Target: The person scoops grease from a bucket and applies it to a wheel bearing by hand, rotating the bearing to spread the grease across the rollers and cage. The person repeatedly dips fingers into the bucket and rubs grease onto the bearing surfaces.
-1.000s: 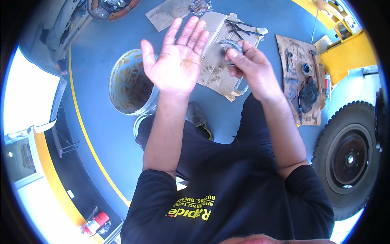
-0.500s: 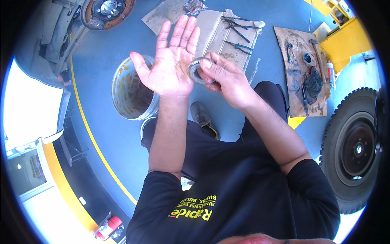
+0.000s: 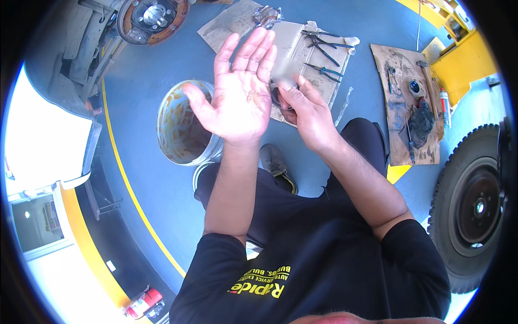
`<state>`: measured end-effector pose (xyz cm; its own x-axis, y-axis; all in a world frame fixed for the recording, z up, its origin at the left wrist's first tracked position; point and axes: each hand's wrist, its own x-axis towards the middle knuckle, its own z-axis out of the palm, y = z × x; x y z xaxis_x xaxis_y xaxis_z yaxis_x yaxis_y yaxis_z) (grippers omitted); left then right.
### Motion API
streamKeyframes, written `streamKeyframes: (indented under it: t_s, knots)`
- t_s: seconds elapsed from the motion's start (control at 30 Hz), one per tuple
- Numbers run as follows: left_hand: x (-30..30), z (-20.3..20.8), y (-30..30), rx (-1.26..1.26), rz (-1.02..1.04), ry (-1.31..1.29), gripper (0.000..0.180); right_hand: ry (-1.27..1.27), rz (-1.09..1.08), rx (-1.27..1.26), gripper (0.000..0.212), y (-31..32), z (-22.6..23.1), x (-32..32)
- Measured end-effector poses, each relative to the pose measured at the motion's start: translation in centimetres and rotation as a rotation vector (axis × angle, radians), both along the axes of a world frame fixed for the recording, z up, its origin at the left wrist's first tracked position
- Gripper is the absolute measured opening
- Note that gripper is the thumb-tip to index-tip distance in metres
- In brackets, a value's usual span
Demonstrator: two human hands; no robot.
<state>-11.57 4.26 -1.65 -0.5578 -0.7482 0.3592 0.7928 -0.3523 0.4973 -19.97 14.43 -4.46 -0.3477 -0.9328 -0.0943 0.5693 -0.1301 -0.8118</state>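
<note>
My left hand (image 3: 243,105) is held palm up with the fingers stretched out. A smear of brownish grease (image 3: 253,98) lies on its palm. Close beside it, my right hand (image 3: 308,113) pinches a roller bearing (image 3: 275,98) between thumb and fingers. The bearing, a metal ring, is turned nearly edge-on and partly hidden behind the left hand and the right thumb. Below and left of the left hand stands a round bucket (image 3: 163,132), its inner wall streaked with brown grease.
Pliers (image 3: 324,71) and other long-handled tools lie on cardboard (image 3: 286,46) ahead. Another cardboard sheet (image 3: 396,151) at right carries a dark rag (image 3: 421,123) and tools. A wheel (image 3: 469,208) stands at far right; a brake assembly (image 3: 143,29) is at upper left.
My right hand has turned the bearing from face-on to nearly edge-on beside the left palm. My left hand stays open, and the whole view has shifted slightly.
</note>
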Motion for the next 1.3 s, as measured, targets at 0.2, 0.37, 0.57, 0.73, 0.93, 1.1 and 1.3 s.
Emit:
streamKeyframes:
  t_s: [0.2, 0.37, 0.57, 0.73, 0.93, 1.1, 1.3]
  knots:
    - [-0.4, -1.0, 0.0, -0.381, 0.095, -0.287, 0.109, 0.009, 0.191, -0.033, 0.027, 0.9, -0.3, -0.8]
    - [-1.2, -0.8, 0.5, -0.408, 0.055, -0.308, 0.115, 0.107, -0.08, -0.078, 0.024, 0.5, 1.2, -0.8]
    - [-1.1, -0.1, -0.1, -0.325, 0.058, -0.164, 0.117, -0.231, 0.301, -0.173, 0.025, 0.9, 0.1, -1.9]
    - [-1.0, -0.9, -0.8, -0.557, 0.061, -0.269, 0.126, 0.412, -0.048, -0.083, 0.031, -0.5, 0.1, 0.5]
    - [-1.2, -0.4, -0.3, -0.548, 0.123, -0.279, 0.129, 0.334, 0.005, -0.064, 0.036, -0.4, 2.1, -1.4]
    - [-1.2, -0.6, -0.9, -0.338, 0.051, -0.212, 0.122, 0.31, 0.199, -0.059, 0.037, -0.1, 1.3, -2.5]
    - [-2.2, -2.2, -0.8, -0.497, 0.151, -0.379, 0.103, 0.527, -0.063, -0.114, 0.03, -1.2, 1.2, -1.7]
